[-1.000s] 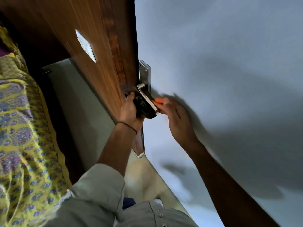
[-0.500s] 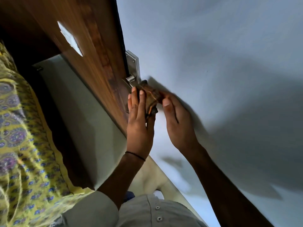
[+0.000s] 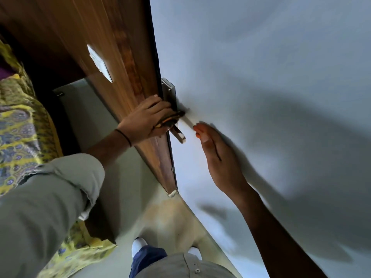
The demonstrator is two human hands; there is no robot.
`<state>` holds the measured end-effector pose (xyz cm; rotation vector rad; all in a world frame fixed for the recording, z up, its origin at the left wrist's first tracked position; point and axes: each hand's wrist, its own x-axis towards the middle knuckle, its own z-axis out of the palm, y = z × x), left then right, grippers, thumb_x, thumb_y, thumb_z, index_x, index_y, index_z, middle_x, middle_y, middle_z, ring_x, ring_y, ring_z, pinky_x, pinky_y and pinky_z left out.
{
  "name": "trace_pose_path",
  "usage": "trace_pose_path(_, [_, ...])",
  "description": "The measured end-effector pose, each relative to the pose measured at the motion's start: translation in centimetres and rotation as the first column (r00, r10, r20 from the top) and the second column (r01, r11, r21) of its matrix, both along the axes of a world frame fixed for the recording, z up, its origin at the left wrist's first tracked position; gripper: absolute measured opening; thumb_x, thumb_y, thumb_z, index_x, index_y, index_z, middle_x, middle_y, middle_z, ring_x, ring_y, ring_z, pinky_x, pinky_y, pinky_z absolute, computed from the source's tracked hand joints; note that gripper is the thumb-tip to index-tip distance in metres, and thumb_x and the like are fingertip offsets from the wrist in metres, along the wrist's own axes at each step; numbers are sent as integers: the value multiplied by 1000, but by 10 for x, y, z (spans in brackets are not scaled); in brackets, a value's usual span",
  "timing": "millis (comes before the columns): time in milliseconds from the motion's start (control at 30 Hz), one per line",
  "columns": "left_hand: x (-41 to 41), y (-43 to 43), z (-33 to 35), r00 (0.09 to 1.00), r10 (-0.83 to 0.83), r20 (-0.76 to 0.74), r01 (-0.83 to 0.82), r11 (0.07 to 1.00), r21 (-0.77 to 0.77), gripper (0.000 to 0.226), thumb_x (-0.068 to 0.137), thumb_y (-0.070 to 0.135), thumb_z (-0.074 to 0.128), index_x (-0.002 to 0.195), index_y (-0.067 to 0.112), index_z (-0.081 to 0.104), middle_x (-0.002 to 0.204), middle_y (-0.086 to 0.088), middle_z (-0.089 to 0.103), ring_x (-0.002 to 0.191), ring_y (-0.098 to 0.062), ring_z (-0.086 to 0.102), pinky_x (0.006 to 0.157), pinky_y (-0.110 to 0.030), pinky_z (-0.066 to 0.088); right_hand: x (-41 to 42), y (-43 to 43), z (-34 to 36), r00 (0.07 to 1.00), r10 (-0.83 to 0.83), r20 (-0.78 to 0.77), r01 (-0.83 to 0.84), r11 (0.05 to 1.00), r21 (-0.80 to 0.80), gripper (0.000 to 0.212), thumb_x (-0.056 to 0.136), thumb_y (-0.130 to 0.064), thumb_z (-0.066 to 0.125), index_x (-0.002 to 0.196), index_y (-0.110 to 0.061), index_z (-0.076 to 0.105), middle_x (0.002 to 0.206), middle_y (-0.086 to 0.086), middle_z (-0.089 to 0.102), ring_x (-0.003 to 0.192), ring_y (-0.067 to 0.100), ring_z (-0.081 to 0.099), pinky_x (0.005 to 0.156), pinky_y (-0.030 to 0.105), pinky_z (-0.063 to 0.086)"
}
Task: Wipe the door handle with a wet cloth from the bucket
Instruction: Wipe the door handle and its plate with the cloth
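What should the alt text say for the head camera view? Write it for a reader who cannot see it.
A person's left hand presses a dark, orange-edged cloth against the silver metal door handle on the edge of a brown wooden door. The right hand lies open and flat on the pale grey wall beside it, holding nothing.
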<state>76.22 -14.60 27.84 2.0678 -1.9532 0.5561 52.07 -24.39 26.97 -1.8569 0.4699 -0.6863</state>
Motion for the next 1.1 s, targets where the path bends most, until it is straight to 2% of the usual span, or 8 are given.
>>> trace_pose_path(200, [-89, -6, -34, 768, 174, -616, -437, 846, -306, 43, 96, 22, 50, 133, 1, 57, 140, -16, 57, 142, -33, 40, 122, -39, 27, 8, 2, 1, 1000, -1, 7, 0, 997, 77, 45, 103, -35, 39, 140, -14, 56, 141, -5, 61, 133, 3, 52, 116, 33, 39])
trace_pose_path(433, [-126, -10, -43, 742, 138, -656, -449, 829, -333, 43, 101, 20, 46, 141, 3, 50, 152, -13, 47, 150, -28, 29, 126, -34, 21, 10, 0, 1, 999, 39, 27, -41, 996, 76, 39, 106, -26, 40, 138, -10, 57, 137, -3, 62, 130, 3, 55, 112, 21, 39])
trace_pose_path(533, [-103, -26, -22, 552, 185, -813, -621, 742, -253, 43, 103, 23, 46, 141, 3, 47, 150, -15, 47, 146, -31, 38, 121, -42, 32, 11, 2, 1, 1000, 22, 1, -22, 992, 125, 42, 104, -34, 40, 136, -14, 59, 136, -1, 65, 130, 8, 56, 114, 28, 40])
trace_pose_path(633, [-92, -43, 2, 380, 215, -900, -758, 630, -170, 36, 104, 21, 46, 131, -2, 51, 136, -20, 56, 126, -35, 54, 100, -26, 41, 13, 4, 4, 999, 51, -9, -48, 976, 211, 33, 106, -31, 41, 127, -20, 65, 125, -3, 71, 122, 7, 62, 109, 30, 45])
trace_pose_path(733, [-65, -48, 17, 37, 106, -994, -863, 505, 21, 34, 103, 24, 48, 126, 1, 57, 120, -19, 67, 110, -37, 62, 91, -33, 44, 16, 7, 1, 996, 78, -40, -65, 966, 251, 29, 100, -46, 43, 111, -39, 69, 115, -13, 73, 119, 7, 65, 110, 39, 47])
trace_pose_path(867, [-48, -30, 16, -250, -53, -967, -766, 622, 163, 21, 96, 32, 55, 100, 14, 63, 83, -1, 64, 83, -22, 65, 82, -34, 54, 19, 6, 0, 995, 82, -62, -63, 964, 259, 39, 92, -58, 43, 109, -38, 71, 116, -10, 75, 119, 8, 65, 110, 46, 46])
trace_pose_path(933, [-55, -22, 9, -299, -107, -948, -735, 660, 158, 24, 87, 41, 60, 96, 19, 65, 97, -9, 71, 99, -29, 70, 95, -45, 57, 19, 5, 0, 995, 80, -58, -62, 964, 259, 41, 91, -59, 44, 109, -36, 72, 114, -11, 76, 117, 7, 66, 109, 46, 47])
trace_pose_path(1100, [-77, -8, -4, -162, -81, -984, -741, 668, 67, 33, 81, 44, 56, 99, 21, 70, 98, -3, 73, 100, -25, 71, 98, -49, 56, 17, 5, -1, 994, 93, -66, -72, 963, 259, 42, 91, -58, 45, 114, -35, 72, 114, -14, 75, 116, 3, 66, 109, 44, 48])
